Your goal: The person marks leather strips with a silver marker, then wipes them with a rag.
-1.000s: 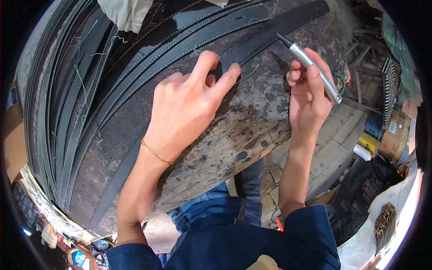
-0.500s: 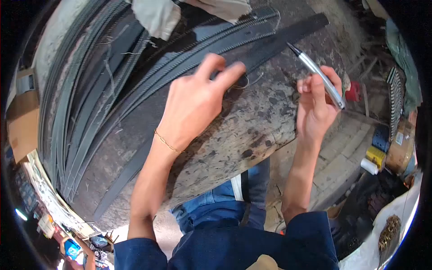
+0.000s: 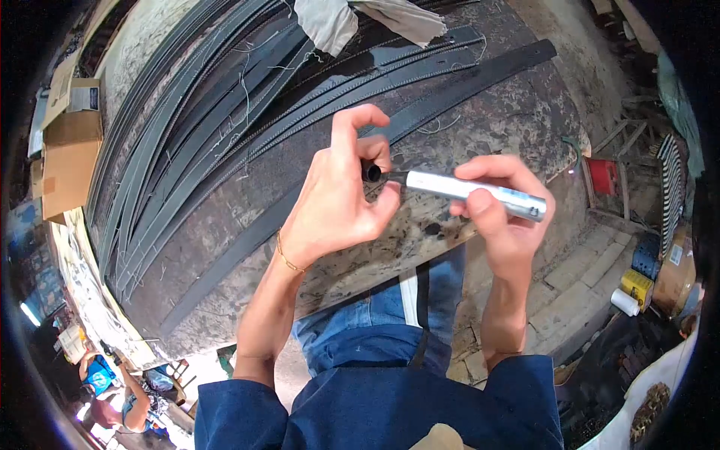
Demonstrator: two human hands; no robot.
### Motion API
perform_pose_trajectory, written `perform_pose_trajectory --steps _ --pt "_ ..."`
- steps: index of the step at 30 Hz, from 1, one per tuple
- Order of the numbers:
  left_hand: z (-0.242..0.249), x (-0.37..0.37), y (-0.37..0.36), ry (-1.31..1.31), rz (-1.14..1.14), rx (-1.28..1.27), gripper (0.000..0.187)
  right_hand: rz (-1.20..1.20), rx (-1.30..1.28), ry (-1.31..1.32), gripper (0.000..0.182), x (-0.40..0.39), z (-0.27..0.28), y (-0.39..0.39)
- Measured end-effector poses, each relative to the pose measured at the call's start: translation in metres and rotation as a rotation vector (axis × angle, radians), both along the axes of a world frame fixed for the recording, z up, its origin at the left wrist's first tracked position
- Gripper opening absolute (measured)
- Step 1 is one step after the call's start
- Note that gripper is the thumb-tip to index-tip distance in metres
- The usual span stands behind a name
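Note:
A silver marker [image 3: 472, 193] lies across the fingers of my right hand [image 3: 514, 214], its black tip pointing left. Opposite it, my left hand [image 3: 337, 184] pinches a small black pen cap [image 3: 370, 172] between curled fingers, the cap's round mouth facing the marker. The tip is right at the cap. Under both hands, a long flat black strap [image 3: 480, 82] runs across the worn table [image 3: 217, 277], partly hidden by my left hand.
Many black stitched straps [image 3: 157, 172] with loose threads spread over the table's left and back. Pale cloth scraps [image 3: 330, 26] lie at the far edge. A cardboard box [image 3: 71, 165] stands left, a red object [image 3: 602, 176] right. Another person [image 3: 127, 409] is at lower left.
My left hand has lifted off the straps and now holds the black cap. My right hand has moved left and turned the marker from steeply slanted to nearly level.

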State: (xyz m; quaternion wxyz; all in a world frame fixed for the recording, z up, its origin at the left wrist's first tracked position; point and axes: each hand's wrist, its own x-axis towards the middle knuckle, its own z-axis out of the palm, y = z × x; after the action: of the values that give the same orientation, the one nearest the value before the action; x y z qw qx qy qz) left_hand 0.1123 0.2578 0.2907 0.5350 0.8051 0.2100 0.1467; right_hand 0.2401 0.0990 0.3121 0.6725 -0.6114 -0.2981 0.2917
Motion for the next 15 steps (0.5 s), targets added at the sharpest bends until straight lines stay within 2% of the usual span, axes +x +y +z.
perform_pose_trajectory --steps 4,6,8,10,12,13,15 --pt "0.01 -0.002 -0.005 0.036 -0.067 0.183 0.06 0.027 -0.03 -0.004 0.018 -0.003 -0.003 -0.002" --pt "0.006 -0.003 -0.007 0.054 -0.111 0.28 0.059 0.043 -0.019 -0.09 0.017 -0.002 -0.003 -0.004" --pt "0.011 -0.004 -0.01 0.091 -0.163 0.32 0.059 0.16 -0.05 -0.265 0.019 0.009 0.0 -0.008" --pt "0.009 -0.001 -0.017 0.104 -0.236 0.349 0.058 0.239 -0.018 -0.333 0.019 0.015 -0.008 -0.011" --pt "0.003 0.001 -0.025 0.029 -0.286 0.41 0.06 0.281 -0.021 -0.348 0.019 0.018 -0.009 -0.015" --pt "-0.003 0.002 -0.029 -0.047 -0.29 0.381 0.05 0.293 -0.037 -0.287 0.021 0.017 -0.012 -0.019" --pt "-0.007 0.002 -0.033 -0.019 -0.31 0.4 0.044 0.3 -0.055 -0.21 0.022 0.018 -0.017 -0.025"
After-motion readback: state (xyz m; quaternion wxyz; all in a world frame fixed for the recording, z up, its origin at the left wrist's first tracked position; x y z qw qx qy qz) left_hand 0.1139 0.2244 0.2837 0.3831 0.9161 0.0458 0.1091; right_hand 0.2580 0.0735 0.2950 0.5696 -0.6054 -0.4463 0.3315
